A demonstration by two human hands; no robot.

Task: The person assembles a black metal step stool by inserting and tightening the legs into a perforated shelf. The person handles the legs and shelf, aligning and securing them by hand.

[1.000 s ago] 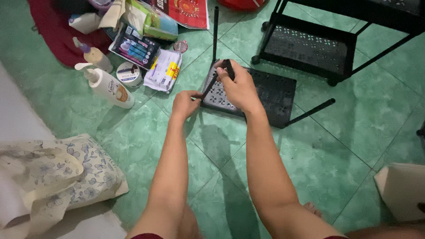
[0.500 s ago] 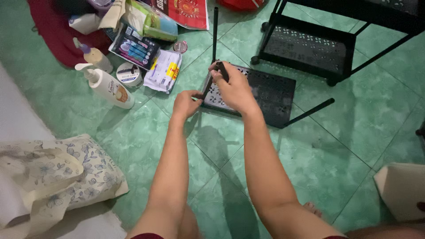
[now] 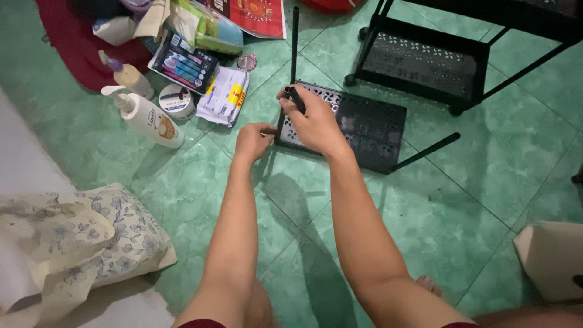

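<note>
My right hand (image 3: 313,118) was wrapped tight round a short black pole (image 3: 296,99) at the near-left corner of the black perforated shelf panel (image 3: 364,127), which lay flat on the green tile floor (image 3: 486,182) w/ two other poles already sticking out. My left hand (image 3: 254,140) was pinched shut at that corner's edge; can't tell on what. Panel's prob. thin metal: stiff, light, edges maybe sharp, so best gripped by the rim. Vs. half a sec ago, right hand had shifted slightly; lotion bottle (image 3: 146,115) & floral bag (image 3: 91,237) hadn't moved.
</note>
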